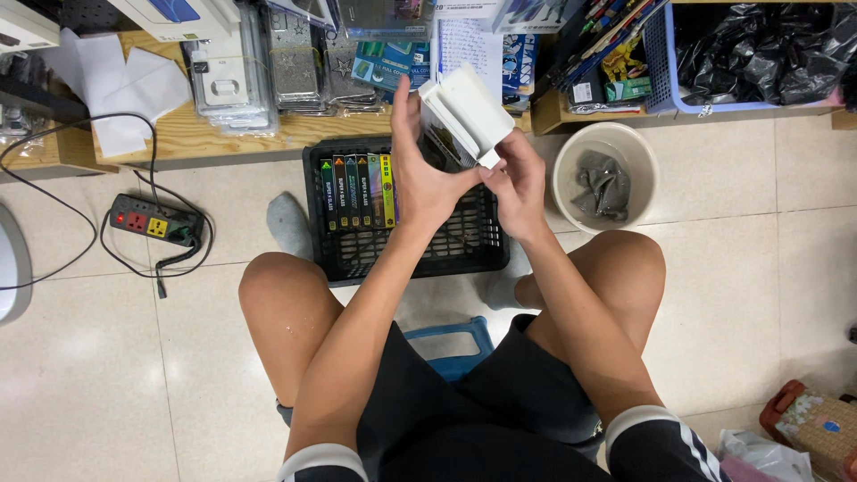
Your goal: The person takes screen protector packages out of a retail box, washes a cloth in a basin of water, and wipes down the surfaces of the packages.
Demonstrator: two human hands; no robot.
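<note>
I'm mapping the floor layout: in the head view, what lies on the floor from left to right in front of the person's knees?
Power strip → black crate with a row of slim boxes → cream bucket. Above the crate, left hand and right hand hold a white box.

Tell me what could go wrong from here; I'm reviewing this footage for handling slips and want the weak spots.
1. The white box is held in the air by fingertips of the left hand and right hand; it could slip and fall toward the black crate or the tiled floor.
2. The power strip and its looping cable lie on the floor near the person's left foot, a possible snag.
</note>
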